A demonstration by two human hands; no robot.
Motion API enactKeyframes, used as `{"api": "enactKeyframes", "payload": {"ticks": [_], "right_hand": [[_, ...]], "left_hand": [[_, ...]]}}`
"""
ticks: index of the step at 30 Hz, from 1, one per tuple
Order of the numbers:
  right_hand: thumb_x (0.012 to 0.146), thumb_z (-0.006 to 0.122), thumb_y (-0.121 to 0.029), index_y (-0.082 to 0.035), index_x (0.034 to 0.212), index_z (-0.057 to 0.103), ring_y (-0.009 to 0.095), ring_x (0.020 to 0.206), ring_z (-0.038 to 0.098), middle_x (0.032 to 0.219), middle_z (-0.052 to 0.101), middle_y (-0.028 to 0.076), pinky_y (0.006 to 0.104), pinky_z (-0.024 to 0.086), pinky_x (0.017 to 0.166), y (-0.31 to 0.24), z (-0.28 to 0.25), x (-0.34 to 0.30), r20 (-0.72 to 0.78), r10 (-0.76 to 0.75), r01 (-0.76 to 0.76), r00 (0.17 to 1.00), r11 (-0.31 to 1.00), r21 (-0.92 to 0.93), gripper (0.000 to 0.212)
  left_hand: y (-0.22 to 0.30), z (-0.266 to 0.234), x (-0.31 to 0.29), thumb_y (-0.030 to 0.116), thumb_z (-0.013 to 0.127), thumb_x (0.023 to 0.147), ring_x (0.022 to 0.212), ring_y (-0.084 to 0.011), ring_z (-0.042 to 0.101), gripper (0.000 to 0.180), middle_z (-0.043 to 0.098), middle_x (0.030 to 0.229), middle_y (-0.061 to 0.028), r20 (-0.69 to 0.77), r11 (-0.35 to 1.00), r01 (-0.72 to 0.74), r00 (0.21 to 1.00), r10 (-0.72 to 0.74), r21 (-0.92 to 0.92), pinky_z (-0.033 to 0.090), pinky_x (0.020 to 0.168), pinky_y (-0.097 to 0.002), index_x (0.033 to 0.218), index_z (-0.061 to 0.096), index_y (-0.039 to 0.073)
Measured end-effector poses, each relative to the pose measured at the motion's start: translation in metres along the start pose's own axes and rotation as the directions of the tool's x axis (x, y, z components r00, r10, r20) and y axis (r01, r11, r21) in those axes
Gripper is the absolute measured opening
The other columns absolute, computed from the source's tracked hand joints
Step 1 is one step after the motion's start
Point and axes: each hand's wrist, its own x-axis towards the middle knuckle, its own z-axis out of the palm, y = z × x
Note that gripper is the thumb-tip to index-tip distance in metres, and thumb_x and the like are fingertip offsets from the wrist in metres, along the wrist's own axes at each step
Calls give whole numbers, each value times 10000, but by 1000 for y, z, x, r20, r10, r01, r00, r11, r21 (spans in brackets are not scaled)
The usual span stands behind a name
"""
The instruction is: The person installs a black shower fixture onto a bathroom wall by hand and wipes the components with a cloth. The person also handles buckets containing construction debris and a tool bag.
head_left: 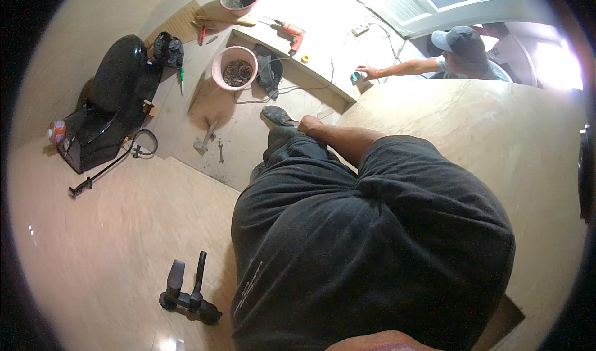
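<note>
Pale, marbled surfaces (pixel 124 227) are surrounding a lower floor patch (pixel 245 158), where tools are lying about. From where I am standing, the wearer is bending forward, the right hand (pixel 311 125) sitting at the lower trouser leg (pixel 282 141), just beside the dark shoe (pixel 277 114). The shoe is standing on the lower floor, toe pointing away. Grip, right: fingers are curling, but I am not able to tell whether they are clamping anything. Grip, left: cannot tell.

Nearby, a hammer (pixel 205 136) and a wrench (pixel 221 152) are lying near the shoe. 2 buckets are standing beyond: a pink bucket (pixel 216 73) containing debris, and a reddish bucket (pixel 243 11) containing grey material. An orange-red drill (pixel 292 33) is lying on the ledge (pixel 279 50). At upper right, a capped co-worker (pixel 467 48) is extending an arm, holding a small blue-green object (pixel 356 76).
</note>
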Motion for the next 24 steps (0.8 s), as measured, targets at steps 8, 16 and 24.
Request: {"api": "enactKeyframes", "payload": {"ticks": [8, 16, 24], "right_hand": [[784, 644, -256, 10, 929, 715, 372, 974, 682, 1038, 688, 241, 445, 541, 830, 95, -26, 14, -5, 234, -218, 972, 914, 342, 312], [907, 523, -274, 5, 922, 700, 398, 947, 656, 1045, 671, 253, 497, 507, 810, 116, -89, 53, 1, 51, -50, 999, 990, 134, 331], [866, 615, -201, -118, 893, 671, 186, 502, 580, 635, 571, 17, 339, 438, 400, 107, -170, 159, 96, 57, -110, 994, 656, 747, 104]], "left_hand": [[28, 100, -42, 267, 647, 921, 886, -233, 655, 364, 663, 964, -140, 166, 982, -26, 986, -5, 185, 540, 725, -366, 1112, 599, -39], [30, 187, -87, 290, 653, 919, 885, -222, 656, 396, 670, 974, -133, 669, 68, -910, 350, 655, 410, 529, 720, -354, 1128, 612, -44], [29, 191, -71, 352, 629, 906, 768, -186, 647, 323, 665, 907, -104, 165, 982, -181, 972, 169, 56, 499, 629, -331, 971, 605, 37]]}}
